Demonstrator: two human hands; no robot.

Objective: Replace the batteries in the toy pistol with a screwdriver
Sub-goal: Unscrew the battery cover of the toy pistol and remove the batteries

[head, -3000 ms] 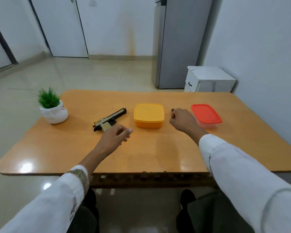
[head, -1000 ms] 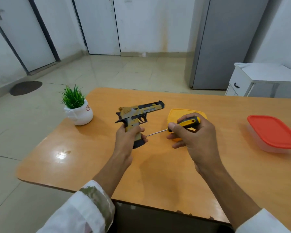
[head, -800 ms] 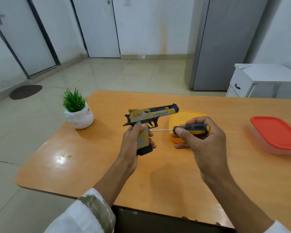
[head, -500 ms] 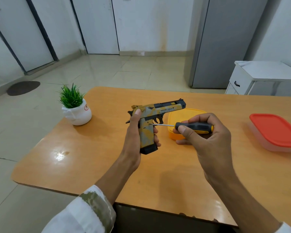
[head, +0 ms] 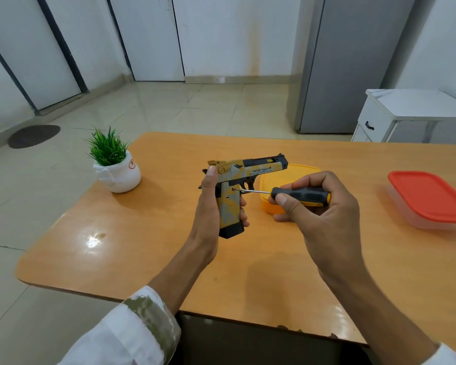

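My left hand (head: 208, 219) grips the toy pistol (head: 244, 172) by its handle and holds it upright above the wooden table (head: 148, 248), barrel pointing right. The pistol is yellow, grey and black, with a black base on the handle. My right hand (head: 324, 219) holds a screwdriver (head: 299, 196) with a black and yellow handle, lying level. Its thin metal tip touches the top of the pistol's handle, just behind the trigger.
A yellow lidded box (head: 295, 172) sits on the table behind the screwdriver. A clear box with a red lid (head: 429, 198) stands at the right. A small potted plant (head: 113, 164) is at the left. Beyond the table are a grey fridge (head: 353, 61) and a white cabinet (head: 411, 114).
Both hands lifted the pistol and screwdriver from the table. Over the last second the pistol turned upright and the screwdriver tip moved up onto the top of the handle.
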